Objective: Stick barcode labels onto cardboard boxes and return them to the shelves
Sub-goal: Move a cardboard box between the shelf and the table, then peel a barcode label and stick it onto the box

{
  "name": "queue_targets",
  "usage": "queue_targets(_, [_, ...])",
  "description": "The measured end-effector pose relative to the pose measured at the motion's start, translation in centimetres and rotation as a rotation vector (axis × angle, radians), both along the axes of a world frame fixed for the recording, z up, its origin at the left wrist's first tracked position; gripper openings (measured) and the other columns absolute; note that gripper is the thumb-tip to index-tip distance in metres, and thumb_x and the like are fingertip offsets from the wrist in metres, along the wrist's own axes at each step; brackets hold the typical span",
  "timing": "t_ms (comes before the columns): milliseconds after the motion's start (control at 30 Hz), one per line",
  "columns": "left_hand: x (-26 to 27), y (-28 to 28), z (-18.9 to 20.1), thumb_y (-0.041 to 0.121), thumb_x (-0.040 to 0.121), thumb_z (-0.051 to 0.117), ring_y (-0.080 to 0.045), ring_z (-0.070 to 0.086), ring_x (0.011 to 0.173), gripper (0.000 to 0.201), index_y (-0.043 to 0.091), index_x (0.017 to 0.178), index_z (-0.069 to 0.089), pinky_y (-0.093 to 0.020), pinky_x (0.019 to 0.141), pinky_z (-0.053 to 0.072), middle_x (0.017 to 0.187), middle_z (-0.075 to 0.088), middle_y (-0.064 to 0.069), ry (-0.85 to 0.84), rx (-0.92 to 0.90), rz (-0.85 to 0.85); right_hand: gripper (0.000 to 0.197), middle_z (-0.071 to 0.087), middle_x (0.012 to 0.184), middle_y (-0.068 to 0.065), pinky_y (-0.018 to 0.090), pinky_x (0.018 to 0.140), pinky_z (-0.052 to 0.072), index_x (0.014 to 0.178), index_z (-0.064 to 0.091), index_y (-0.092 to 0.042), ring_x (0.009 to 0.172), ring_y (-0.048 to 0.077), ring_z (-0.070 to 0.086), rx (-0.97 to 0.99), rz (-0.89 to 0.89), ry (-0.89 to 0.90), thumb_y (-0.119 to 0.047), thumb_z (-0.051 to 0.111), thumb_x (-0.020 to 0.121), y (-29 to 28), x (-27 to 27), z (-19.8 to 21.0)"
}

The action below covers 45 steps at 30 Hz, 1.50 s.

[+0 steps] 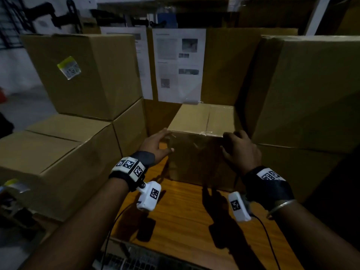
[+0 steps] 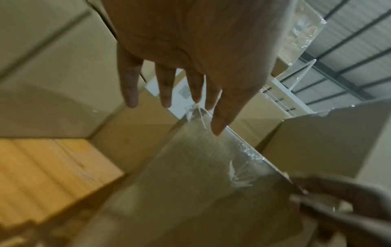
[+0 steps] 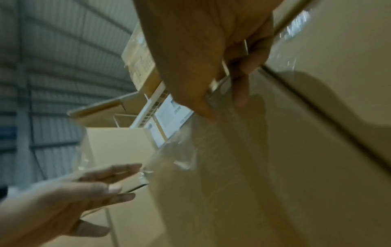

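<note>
Head view: my left hand (image 1: 155, 146), fingers straight, touches the cardboard box's (image 1: 196, 152) upper left corner, my right hand (image 1: 240, 151) curls round its upper right corner; box stands mid-shelf (image 1: 181, 215) between stacked boxes (image 1: 64, 145).

You are working in dim light. In the head view, the orange wooden shelf board (image 1: 187, 211) is the brightest surface, and hard dark hand shadows fall on it. Wide-angle distortion bends the stacked brown cardboard boxes (image 1: 81, 75) toward the frame edges, where the corners go dark. Both wrist views are motion-blurred. Clear tape on the brown cardboard box (image 2: 211, 167) shows small white glare spots.
</note>
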<state>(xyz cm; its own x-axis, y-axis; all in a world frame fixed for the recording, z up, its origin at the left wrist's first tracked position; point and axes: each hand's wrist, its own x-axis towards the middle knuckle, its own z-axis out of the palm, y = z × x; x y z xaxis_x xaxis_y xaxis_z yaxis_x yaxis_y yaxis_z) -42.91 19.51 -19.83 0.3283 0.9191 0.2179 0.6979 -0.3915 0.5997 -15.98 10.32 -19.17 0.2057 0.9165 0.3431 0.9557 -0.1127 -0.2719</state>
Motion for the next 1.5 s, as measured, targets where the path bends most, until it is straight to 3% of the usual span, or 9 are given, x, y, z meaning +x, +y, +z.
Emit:
queue_targets(133, [-1.8, -1.8, 0.0, 0.028, 0.082, 0.075, -0.023, 0.048, 0.129, 0.064, 0.031, 0.140, 0.048, -0.044, 0.105, 0.044, 0.141, 0.052, -0.004, -0.097, -0.014, 0.049, 0.047, 0.043, 0.141, 0.008, 0.034, 0.066, 0.054, 0.133, 0.057, -0.026, 0.098, 0.031, 0.064, 0.089, 0.069, 0.013, -0.041, 0.067, 0.090, -0.9, -2.7, -0.4])
queue_targets(267, [-4.5, -3.3, 2.2, 0.026, 0.084, 0.074, -0.018, 0.055, 0.116, 0.051, 0.030, 0.131, 0.056, -0.034, 0.097, 0.047, 0.128, 0.060, -0.002, -0.168, 0.025, 0.065, 0.039, 0.060, 0.120, -0.001, 0.030, 0.068, 0.049, 0.128, 0.062, -0.027, 0.092, 0.022, 0.064, 0.066, 0.201, 0.076, -0.046, 0.062, 0.093, -0.7, -7.0, 0.1])
queue_targets(400, [-8.8, -5.1, 5.3, 0.027, 0.086, 0.073, -0.013, 0.061, 0.100, 0.036, 0.027, 0.120, 0.065, -0.024, 0.083, 0.047, 0.114, 0.064, 0.005, -0.177, 0.104, 0.082, 0.035, 0.067, 0.106, -0.006, 0.036, 0.072, 0.056, 0.123, 0.065, -0.027, 0.091, 0.015, 0.064, 0.037, 0.351, 0.159, -0.046, 0.062, 0.093, -0.4, -12.8, 0.8])
queue_targets(567, [-17.5, -6.1, 7.8, 0.036, 0.084, 0.072, -0.010, 0.062, 0.093, 0.025, 0.031, 0.108, 0.070, -0.023, 0.078, 0.047, 0.107, 0.067, 0.011, -0.139, 0.167, 0.174, 0.042, 0.069, 0.114, -0.005, 0.038, 0.076, 0.058, 0.130, 0.061, -0.030, 0.089, 0.011, 0.065, 0.011, 0.489, 0.252, -0.049, 0.064, 0.093, -0.2, -22.6, 2.2])
queue_targets(700, [-25.1, -5.6, 8.7, 0.042, 0.085, 0.070, -0.013, 0.061, 0.097, 0.022, 0.036, 0.106, 0.069, -0.034, 0.087, 0.052, 0.108, 0.067, 0.011, -0.081, 0.190, 0.308, 0.063, 0.063, 0.132, -0.001, 0.038, 0.085, 0.056, 0.144, 0.048, -0.039, 0.112, 0.017, 0.062, -0.042, 0.591, 0.284, -0.065, 0.061, 0.088, 0.3, -30.7, 2.6])
queue_targets(867, [-34.2, -3.4, 7.2, 0.053, 0.083, 0.066, -0.027, 0.060, 0.103, 0.034, 0.038, 0.113, 0.064, -0.044, 0.093, 0.050, 0.123, 0.063, -0.001, 0.132, 0.133, 0.463, 0.075, 0.048, 0.151, -0.001, 0.033, 0.100, 0.042, 0.150, 0.036, -0.045, 0.136, 0.021, 0.044, -0.167, 0.630, 0.337, -0.069, 0.063, 0.085, 1.0, -38.2, 1.4])
queue_targets(1033, [-40.3, -1.3, 4.4, 0.074, 0.074, 0.056, -0.033, 0.050, 0.122, 0.063, 0.041, 0.128, 0.056, -0.049, 0.098, 0.044, 0.140, 0.051, -0.003, 0.275, 0.034, 0.553, 0.084, 0.048, 0.152, -0.001, 0.040, 0.114, 0.031, 0.154, 0.033, -0.035, 0.147, 0.022, 0.023, -0.175, 0.559, 0.364, -0.065, 0.067, 0.084, 1.6, -41.8, 0.0])
queue_targets(1233, [-42.8, -0.8, 1.5, 0.097, 0.049, 0.036, -0.038, 0.031, 0.140, 0.099, 0.050, 0.136, 0.045, -0.051, 0.112, 0.031, 0.156, 0.027, -0.007, 0.227, -0.117, 0.506, 0.084, 0.055, 0.145, -0.003, 0.041, 0.107, 0.046, 0.150, 0.041, -0.032, 0.134, 0.019, 0.046, -0.098, 0.487, 0.419, -0.061, 0.074, 0.079, 2.0, -43.2, -1.5])
queue_targets(1500, [-41.3, -3.1, 1.7, 0.098, 0.035, 0.054, -0.041, 0.020, 0.141, 0.118, 0.053, 0.142, 0.033, -0.056, 0.111, 0.031, 0.158, 0.013, -0.004, 0.313, -0.158, 0.455, 0.077, 0.061, 0.136, -0.004, 0.032, 0.095, 0.051, 0.146, 0.048, -0.030, 0.118, 0.012, 0.057, -0.102, 0.476, 0.371, -0.061, 0.073, 0.080, 0.1, -40.9, -0.4])
